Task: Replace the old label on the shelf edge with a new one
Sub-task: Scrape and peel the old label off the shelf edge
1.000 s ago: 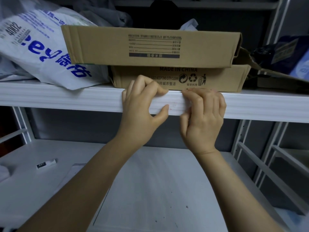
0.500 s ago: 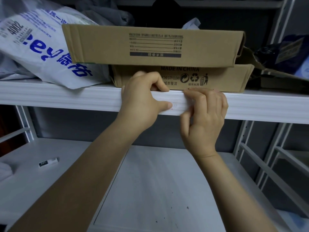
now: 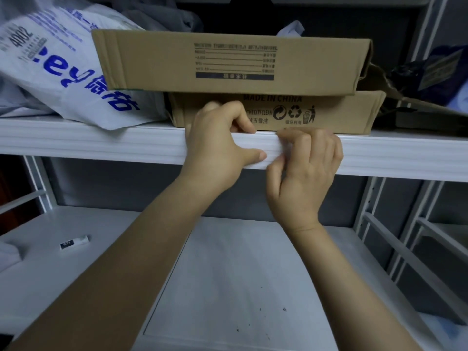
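The white shelf edge (image 3: 101,145) runs across the view at mid height. My left hand (image 3: 215,145) grips it, fingers curled over the top and thumb pressed flat on the front face. Just to its right, my right hand (image 3: 306,168) is curled against the same edge. Its index fingertip and thumb pinch a small pale, blurred piece of the old label (image 3: 285,148) on the front face. Most of that label is hidden by my fingers. A small white strip label with a black end (image 3: 74,242) lies on the lower shelf at the left.
Two stacked cardboard boxes (image 3: 228,62) sit on the upper shelf right behind my hands. A white plastic bag with blue print (image 3: 55,69) lies to their left and dark packages (image 3: 435,69) to the right. The lower shelf board (image 3: 240,274) spreads below, with upright posts (image 3: 367,198) at the right.
My left hand closed down onto the shelf edge, its thumb moving up onto the front face. My right hand's fingers curled tighter and its thumb came up to the label spot.
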